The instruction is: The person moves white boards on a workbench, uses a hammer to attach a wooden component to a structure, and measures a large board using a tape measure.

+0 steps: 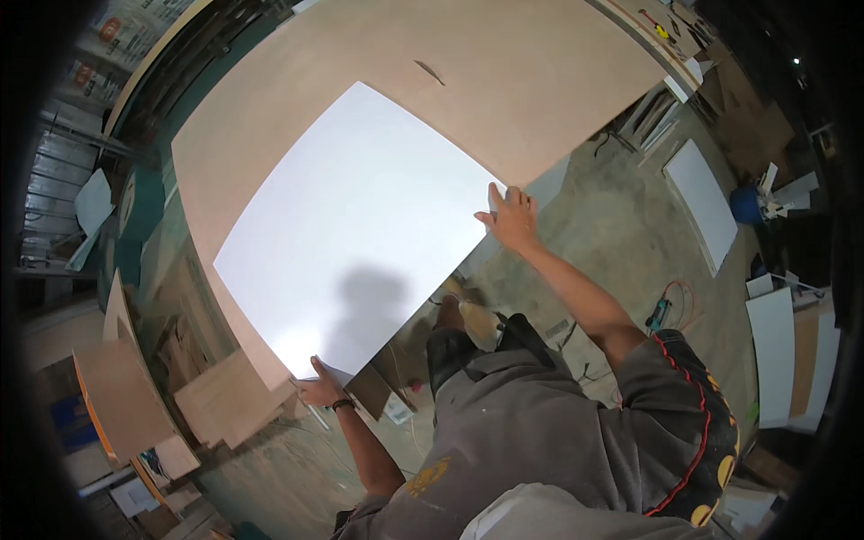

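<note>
A large white sheet panel (pixel 360 198) lies flat over a broad brown plywood sheet (pixel 558 72), its near edge reaching toward my body. My left hand (pixel 321 389) grips the panel's near-left corner, thumb on the top face and the other fingers hidden beneath. At the right corner is my right hand (pixel 513 220). Its thumb and index finger rest on the white surface, while the other fingers bend over the edge. A rounded shadow falls on the panel's near part. Beyond the panel, a thin curved dark strip (pixel 430 72) lies on the plywood.
Plywood offcuts (pixel 126 391) lean at the left. On the floor at right are a white board (pixel 704 205), a blue bucket (pixel 746 205) with scraps, and a teal power tool (pixel 660 312) with a cord. Hand tools (pixel 661 30) lie at the far right.
</note>
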### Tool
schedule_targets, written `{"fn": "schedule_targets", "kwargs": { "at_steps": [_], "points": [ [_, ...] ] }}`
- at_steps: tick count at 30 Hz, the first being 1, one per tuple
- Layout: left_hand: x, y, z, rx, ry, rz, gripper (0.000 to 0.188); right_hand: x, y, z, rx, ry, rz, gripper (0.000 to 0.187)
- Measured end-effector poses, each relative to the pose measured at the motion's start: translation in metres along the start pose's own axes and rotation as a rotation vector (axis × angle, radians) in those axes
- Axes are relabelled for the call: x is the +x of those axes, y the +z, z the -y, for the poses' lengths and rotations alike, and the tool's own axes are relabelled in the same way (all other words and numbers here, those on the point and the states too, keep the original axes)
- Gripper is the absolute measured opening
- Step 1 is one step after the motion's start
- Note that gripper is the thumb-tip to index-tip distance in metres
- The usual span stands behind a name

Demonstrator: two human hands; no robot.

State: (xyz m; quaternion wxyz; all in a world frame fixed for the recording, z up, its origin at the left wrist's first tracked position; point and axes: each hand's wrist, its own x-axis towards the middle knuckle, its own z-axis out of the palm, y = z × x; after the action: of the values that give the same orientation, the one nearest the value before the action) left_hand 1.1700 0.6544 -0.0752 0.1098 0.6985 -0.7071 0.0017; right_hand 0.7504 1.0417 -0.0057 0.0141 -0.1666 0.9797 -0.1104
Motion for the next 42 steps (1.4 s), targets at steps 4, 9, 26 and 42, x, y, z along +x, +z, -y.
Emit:
{"fn": "schedule_targets", "kwargs": {
  "at_steps": [4,9,26,42],
  "points": [
    [-0.033,-0.024,0.095,-0.309,-0.215,0.258,0.097,-0.061,-0.014,-0.051,0.059,0.205,0.020,0.080],
    [-0.095,-0.038,0.200,-0.430,-0.231,0.390,0.098,-0.130,-0.021,-0.135,0.247,0.355,0.415,0.093],
    [-0.133,-0.332,0.289,-0.447,0.178,0.970,0.071,-0.382,-0.282,-0.169,0.123,0.429,0.305,0.087],
    [-0.212,-0.121,0.251,0.091,0.243,1.452,0.103,-0.376,-0.203,-0.269,-0.239,0.566,0.632,0.066]
  ]
}}
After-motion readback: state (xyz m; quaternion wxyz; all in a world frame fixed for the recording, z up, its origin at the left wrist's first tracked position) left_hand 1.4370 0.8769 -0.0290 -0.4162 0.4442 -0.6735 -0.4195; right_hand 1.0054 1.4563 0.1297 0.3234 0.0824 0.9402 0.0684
